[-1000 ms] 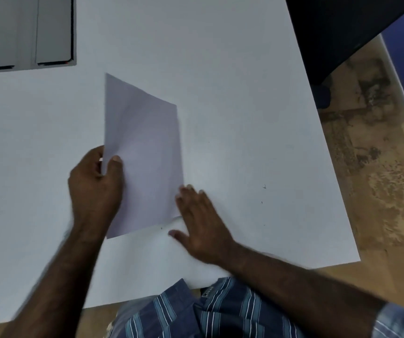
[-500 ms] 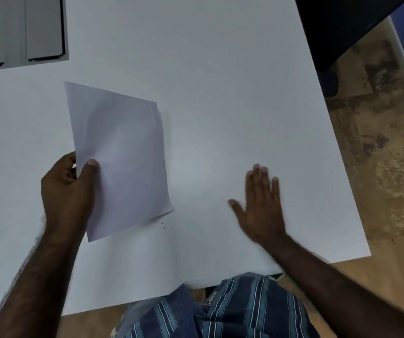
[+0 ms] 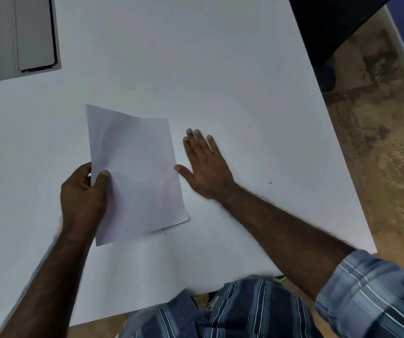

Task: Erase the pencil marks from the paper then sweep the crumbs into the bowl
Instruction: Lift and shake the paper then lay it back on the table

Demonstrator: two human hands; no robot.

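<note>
A white sheet of paper (image 3: 137,172) is lifted off the white table (image 3: 220,69) at a slant; no pencil marks show on it. My left hand (image 3: 84,196) pinches its left edge, thumb on top. My right hand (image 3: 205,164) lies flat on the table just right of the sheet, fingers straight, thumb next to the paper's right edge. A few tiny dark crumbs (image 3: 164,231) lie on the table below the sheet's lower edge, and some more crumbs (image 3: 269,182) sit further right. No bowl or eraser is in view.
A grey recessed panel (image 3: 15,35) is set in the table at the far left corner. A dark object (image 3: 330,23) stands beyond the table's far right edge over a mottled brown floor (image 3: 378,142). My striped shirt is at the near edge.
My right hand has swept from the table's right side back toward the paper and further away from me. The left hand still holds the sheet, which has shifted a little with it.
</note>
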